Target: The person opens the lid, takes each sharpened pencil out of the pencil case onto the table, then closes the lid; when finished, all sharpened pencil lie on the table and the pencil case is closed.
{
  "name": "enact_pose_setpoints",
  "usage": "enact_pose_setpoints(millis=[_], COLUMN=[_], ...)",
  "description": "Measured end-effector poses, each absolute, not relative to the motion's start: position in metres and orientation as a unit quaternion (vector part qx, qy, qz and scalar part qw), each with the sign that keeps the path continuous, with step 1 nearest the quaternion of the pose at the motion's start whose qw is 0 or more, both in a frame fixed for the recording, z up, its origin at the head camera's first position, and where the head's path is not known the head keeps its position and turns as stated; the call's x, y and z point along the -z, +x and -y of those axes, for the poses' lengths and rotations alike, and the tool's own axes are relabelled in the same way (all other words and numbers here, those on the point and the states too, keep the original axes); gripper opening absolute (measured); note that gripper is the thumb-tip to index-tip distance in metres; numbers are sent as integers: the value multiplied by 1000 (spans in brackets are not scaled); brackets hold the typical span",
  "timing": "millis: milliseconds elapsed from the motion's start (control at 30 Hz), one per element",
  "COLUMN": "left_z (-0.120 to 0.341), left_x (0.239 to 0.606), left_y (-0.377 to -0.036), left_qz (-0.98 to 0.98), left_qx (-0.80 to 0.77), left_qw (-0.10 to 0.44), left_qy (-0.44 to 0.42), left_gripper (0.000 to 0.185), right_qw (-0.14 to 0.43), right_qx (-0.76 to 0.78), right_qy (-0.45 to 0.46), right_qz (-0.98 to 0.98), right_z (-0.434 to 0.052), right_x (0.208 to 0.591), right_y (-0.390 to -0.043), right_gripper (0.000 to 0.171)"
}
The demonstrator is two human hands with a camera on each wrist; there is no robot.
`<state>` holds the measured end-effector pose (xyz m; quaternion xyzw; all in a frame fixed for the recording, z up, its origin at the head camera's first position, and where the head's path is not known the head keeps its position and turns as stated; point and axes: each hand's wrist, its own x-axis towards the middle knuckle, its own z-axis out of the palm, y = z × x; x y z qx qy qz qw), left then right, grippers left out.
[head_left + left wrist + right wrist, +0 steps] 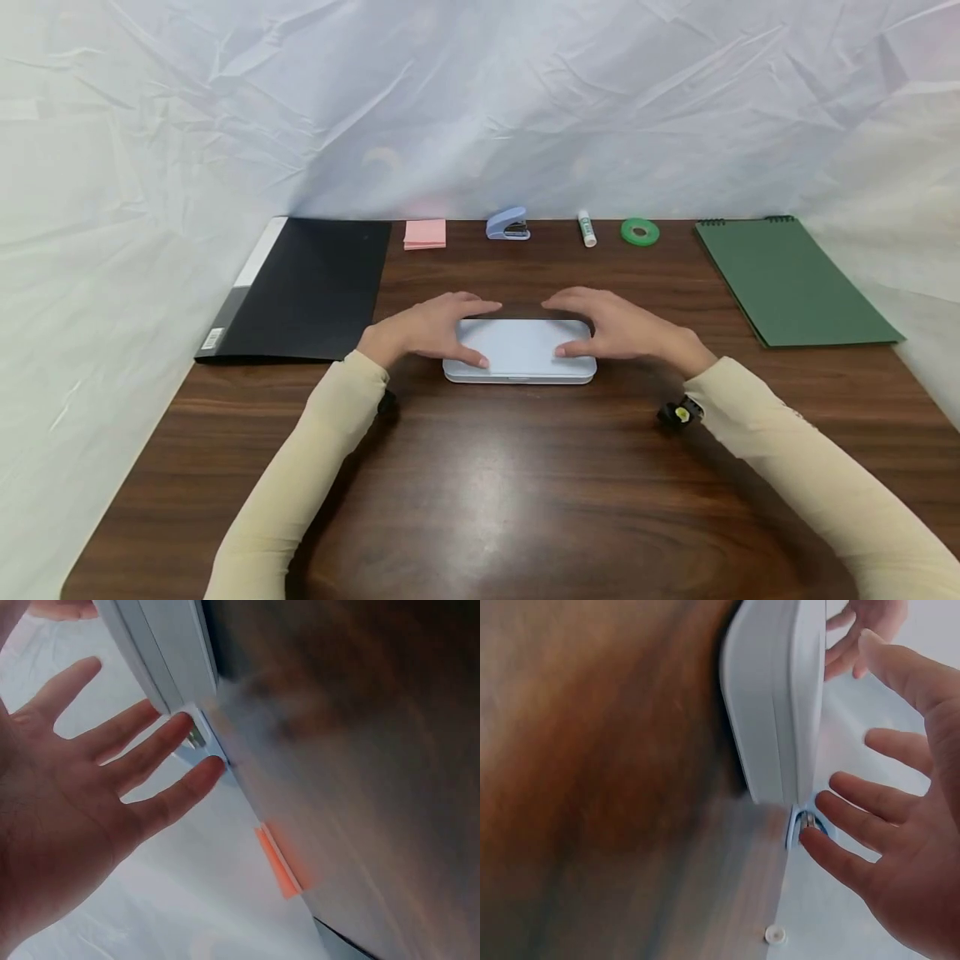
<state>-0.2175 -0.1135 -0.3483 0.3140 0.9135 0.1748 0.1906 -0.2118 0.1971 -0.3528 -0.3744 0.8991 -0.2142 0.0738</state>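
Note:
A pale grey-white pencil case [517, 346] with rounded corners lies closed in the middle of the brown table, its long side facing me. My left hand [435, 329] is over its left end and my right hand [618, 327] over its right end. Both hands have their fingers spread and fairly straight, with the thumbs on the near side. In the wrist views the left hand [97, 780] and right hand [900, 817] hold nothing; whether any fingertip touches the case [769, 697] is hard to tell.
Along the back edge are pink sticky notes [425, 234], a light blue stapler [507, 225], a glue stick [587, 229] and green tape [640, 232]. A black folder [315, 287] lies at left, a green spiral notebook [802, 283] at right. White sheeting [480, 108] hangs behind.

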Motion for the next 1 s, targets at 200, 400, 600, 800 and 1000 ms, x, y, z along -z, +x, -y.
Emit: enact_pose_setpoints(millis=[200,400,600,800,1000], left_z=[107,105,101,96,92], left_x=[351,353,353,354,353], left_y=[-206,-202,-199,-197,-196], left_qz=[-915,-913,-917,-925,-929], left_qx=[-149,-138,-114,-91,-80], left_qw=[203,201,197,187,180], left_qy=[315,327,326,317,312], left_gripper=[94,95,93,91,88], right_qw=[93,88,86,71,49], right_qx=[204,158,134,106,79], right_qy=[-377,-375,-374,-378,-383], right_qz=[-899,-909,-913,-917,-919], right_z=[-191,-184,-181,-180,-179], right_x=[356,356,356,356,355], right_y=[-200,-195,-192,-191,-192], right_gripper=[70,79,85,86,79])
